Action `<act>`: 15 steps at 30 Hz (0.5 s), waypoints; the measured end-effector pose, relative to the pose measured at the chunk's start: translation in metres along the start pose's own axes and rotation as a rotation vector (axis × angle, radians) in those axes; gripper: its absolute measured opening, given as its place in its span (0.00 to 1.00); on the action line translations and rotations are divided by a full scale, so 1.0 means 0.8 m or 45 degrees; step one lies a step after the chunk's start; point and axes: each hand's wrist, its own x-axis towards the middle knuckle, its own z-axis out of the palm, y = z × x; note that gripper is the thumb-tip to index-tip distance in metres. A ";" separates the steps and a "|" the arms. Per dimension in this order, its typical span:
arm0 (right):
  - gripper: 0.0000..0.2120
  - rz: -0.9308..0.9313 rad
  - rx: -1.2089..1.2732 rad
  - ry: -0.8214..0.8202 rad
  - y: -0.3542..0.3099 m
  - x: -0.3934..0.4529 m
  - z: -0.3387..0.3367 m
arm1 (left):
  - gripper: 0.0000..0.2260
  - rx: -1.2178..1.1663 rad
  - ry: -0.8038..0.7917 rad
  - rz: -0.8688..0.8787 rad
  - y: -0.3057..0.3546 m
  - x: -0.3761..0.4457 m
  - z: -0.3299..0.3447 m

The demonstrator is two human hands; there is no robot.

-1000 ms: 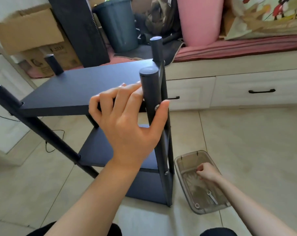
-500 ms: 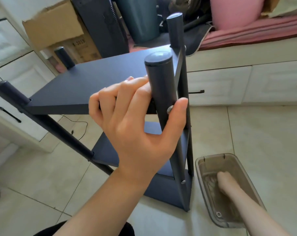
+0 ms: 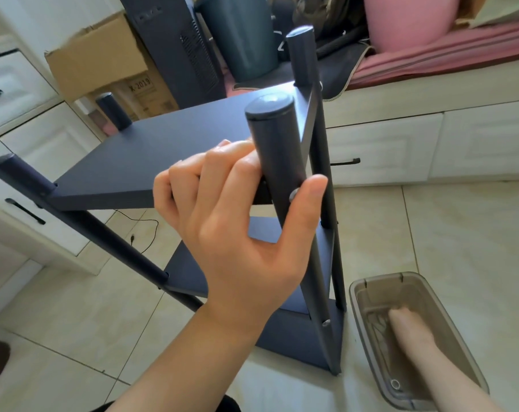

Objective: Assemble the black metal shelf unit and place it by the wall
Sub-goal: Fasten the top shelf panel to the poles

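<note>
**Left hand steadies the shelf post while the right reaches into the parts tray**

Since a moment ago the view has drawn nearer and tipped, so the near post looms larger, and the right hand (image 3: pixel 413 328) has gone deeper into the tray, where a wrench lay in plain sight a second ago and now only faint tool shapes show beside the fingers.

Largest in view is the black shelf unit (image 3: pixel 163 153), standing on the tiled floor (image 3: pixel 460 248) with its top board level and two lower boards beneath it. Behind it a white drawer cabinet (image 3: pixel 386 144) runs along the wall, with a pink cushion and a dark bin on top. A cardboard box (image 3: pixel 97 63) sits at the back left; the print on the box under it reads "X-2019".

The left hand (image 3: pixel 231 227) comes up from below, forearm raised. Its four fingers curl over the front edge of the top board, and its thumb (image 3: pixel 308 197) wraps the near post (image 3: pixel 277 153), pressing just beside a silver bolt head (image 3: pixel 294 195).

The smoky plastic tray (image 3: pixel 371 286) lies on the floor just right of the shelf's foot. The right hand's fingers are blurred inside it; whether they hold anything cannot be told. A small metal ring (image 3: pixel 395 383) rests in the tray's near corner.
</note>
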 end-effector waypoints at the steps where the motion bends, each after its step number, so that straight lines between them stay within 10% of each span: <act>1: 0.17 -0.002 0.015 0.001 0.001 -0.001 -0.001 | 0.21 0.000 0.000 -0.003 0.000 0.000 0.000; 15: 0.08 -0.042 0.329 0.160 -0.004 -0.020 -0.017 | 0.21 -0.003 0.044 0.000 -0.002 -0.001 0.007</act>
